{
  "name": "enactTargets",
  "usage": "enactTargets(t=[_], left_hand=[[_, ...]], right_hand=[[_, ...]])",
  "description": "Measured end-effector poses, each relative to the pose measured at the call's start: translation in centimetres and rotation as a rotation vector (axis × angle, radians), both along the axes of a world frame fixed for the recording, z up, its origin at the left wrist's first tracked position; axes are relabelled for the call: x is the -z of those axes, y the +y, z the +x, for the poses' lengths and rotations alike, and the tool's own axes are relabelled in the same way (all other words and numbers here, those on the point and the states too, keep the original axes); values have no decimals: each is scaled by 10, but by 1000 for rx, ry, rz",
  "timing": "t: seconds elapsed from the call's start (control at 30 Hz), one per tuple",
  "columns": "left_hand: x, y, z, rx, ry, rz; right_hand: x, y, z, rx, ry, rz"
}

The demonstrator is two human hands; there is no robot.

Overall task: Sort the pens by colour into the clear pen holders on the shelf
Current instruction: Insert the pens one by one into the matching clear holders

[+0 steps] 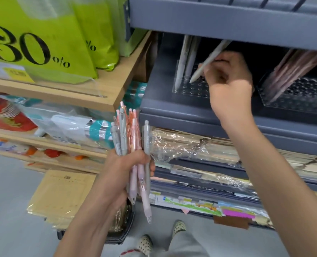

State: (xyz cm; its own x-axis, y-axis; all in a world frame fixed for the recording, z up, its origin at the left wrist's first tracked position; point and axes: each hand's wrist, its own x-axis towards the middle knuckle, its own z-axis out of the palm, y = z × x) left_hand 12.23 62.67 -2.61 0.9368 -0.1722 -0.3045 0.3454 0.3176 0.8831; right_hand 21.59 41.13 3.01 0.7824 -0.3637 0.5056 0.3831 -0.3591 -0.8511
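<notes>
Pinching a pale grey pen (207, 62) between thumb and fingers, the right grip (228, 78) is holding it tilted under the upper shelf board, its tip pointing down at the left clear holder (191, 89); whether the tip is touching the holed plate is unclear. Two more pale pens (185, 58) are standing at that holder's left end, leaning back. To the right, well apart, a second clear holder (294, 101) is carrying a leaning row of pinkish pens (293, 69), blurred. Both holders are sitting on the grey shelf (172, 112). Lower and to the left, the left grip (124, 169) is clutching a bundle of pens (130, 138), fingers curled round it: grey, pink and orange barrels are sticking up, clickers on top, and a few pink ones are hanging below the fist. Green bags (43, 25) printed with "30%" are standing on a wooden shelf (105, 89) at the left. Spotted shoes (179, 226) are showing on the floor below.
</notes>
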Motion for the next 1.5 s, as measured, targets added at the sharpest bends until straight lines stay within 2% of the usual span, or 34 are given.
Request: enactTargets(t=[0.2,0.5,0.87,1.03,1.27,1.4,1.43,1.5], left_hand=[[1,8,1,49,39,20],[7,10,4,94,66,33],[6,14,7,86,76,39],[8,18,7,81,68,30],[4,18,9,98,83,22],[5,12,9,120,65,13],[5,11,9,129,54,16],[4,6,8,146,37,28]], right_hand=[[-1,5,9,88,5,-37],[1,17,17,198,139,-326],[1,27,16,271,223,-355],[-2,23,18,320,254,-484],[2,16,18,274,249,-412],[-3,17,-10,252,82,-263],[-5,18,-22,219,86,-265],[-5,20,-42,30,216,-263]])
